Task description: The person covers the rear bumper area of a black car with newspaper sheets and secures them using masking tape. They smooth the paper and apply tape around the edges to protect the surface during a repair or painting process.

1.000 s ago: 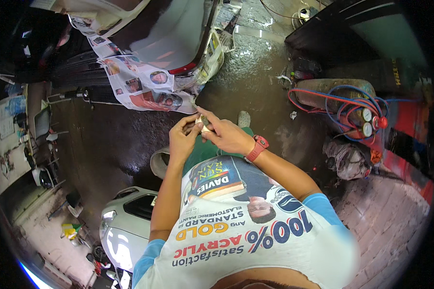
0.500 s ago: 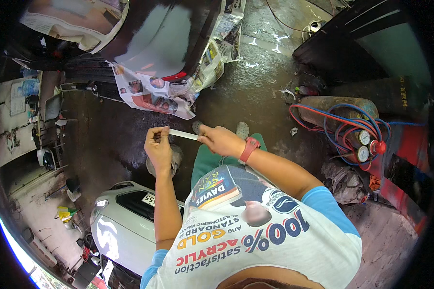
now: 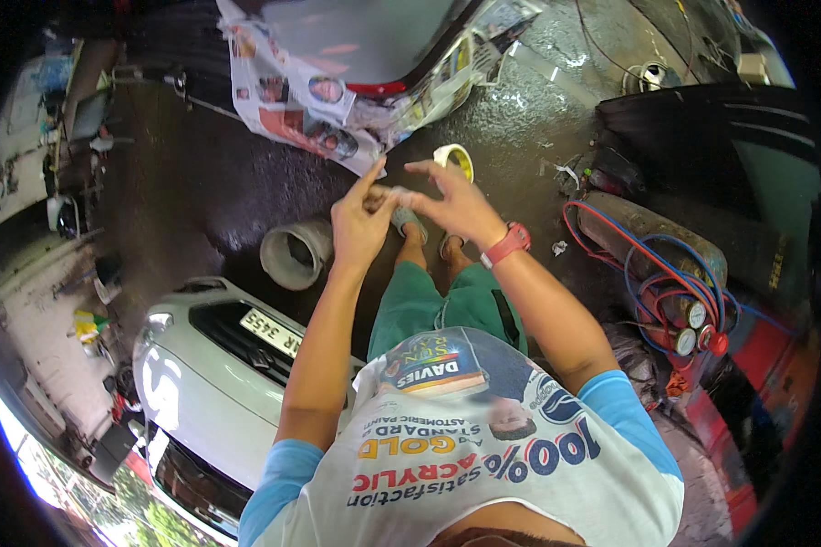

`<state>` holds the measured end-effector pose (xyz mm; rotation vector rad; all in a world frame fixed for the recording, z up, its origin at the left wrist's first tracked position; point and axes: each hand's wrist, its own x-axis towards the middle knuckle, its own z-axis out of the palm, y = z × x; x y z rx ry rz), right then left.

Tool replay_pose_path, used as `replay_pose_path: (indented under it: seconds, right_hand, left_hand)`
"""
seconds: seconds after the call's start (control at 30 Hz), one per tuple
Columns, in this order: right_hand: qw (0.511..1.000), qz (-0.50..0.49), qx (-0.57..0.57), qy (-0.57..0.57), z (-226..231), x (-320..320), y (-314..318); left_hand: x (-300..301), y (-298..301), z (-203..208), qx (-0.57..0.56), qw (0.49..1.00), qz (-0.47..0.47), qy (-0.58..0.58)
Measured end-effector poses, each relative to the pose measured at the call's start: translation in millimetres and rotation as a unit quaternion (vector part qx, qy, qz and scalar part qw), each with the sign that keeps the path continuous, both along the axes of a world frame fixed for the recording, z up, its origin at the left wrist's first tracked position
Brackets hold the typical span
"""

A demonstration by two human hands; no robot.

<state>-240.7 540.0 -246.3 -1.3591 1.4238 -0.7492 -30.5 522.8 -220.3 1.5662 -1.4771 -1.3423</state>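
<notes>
My left hand point(image 3: 360, 223) and my right hand point(image 3: 461, 208) meet in front of my body, above my feet. Their thumbs and fingertips come together on a small pale bit of tape point(image 3: 398, 195), blurred by motion. The left index finger points up and away; the right index finger sticks out to the left. A roll of masking tape point(image 3: 441, 156), pale with a yellow inner ring, shows just beyond the right hand. That hand's lower fingers, where the roll appears to be held, are hidden. A red watch point(image 3: 506, 246) circles my right wrist.
Ahead is a car body part point(image 3: 356, 41) edged with newspaper point(image 3: 292, 114). A grey round hollow container point(image 3: 283, 260) stands on the wet floor, left of my legs. A white car point(image 3: 219, 365) sits at the lower left. Gas cylinders point(image 3: 611, 219) with gauges and red-blue hoses point(image 3: 648, 260) lie right.
The pale strip stretched between my hands no longer shows at length; the hands have come closer together and moved up and right. The tape roll has come into sight beyond the right hand. The view has shifted.
</notes>
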Motion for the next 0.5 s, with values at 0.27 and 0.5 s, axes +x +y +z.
replay_pose_path:
  seconds: [0.27,0.5]
  right_hand:
    - [0.984,-0.152,0.081,-0.049,-83,3,-76]
    - [0.966,-0.250,0.046,-0.038,-75,35,-131]
  left_hand:
    - [-2,-90,-104,0.019,0.978,0.146,0.147]
    - [10,-148,-150,0.002,0.950,0.147,0.275]
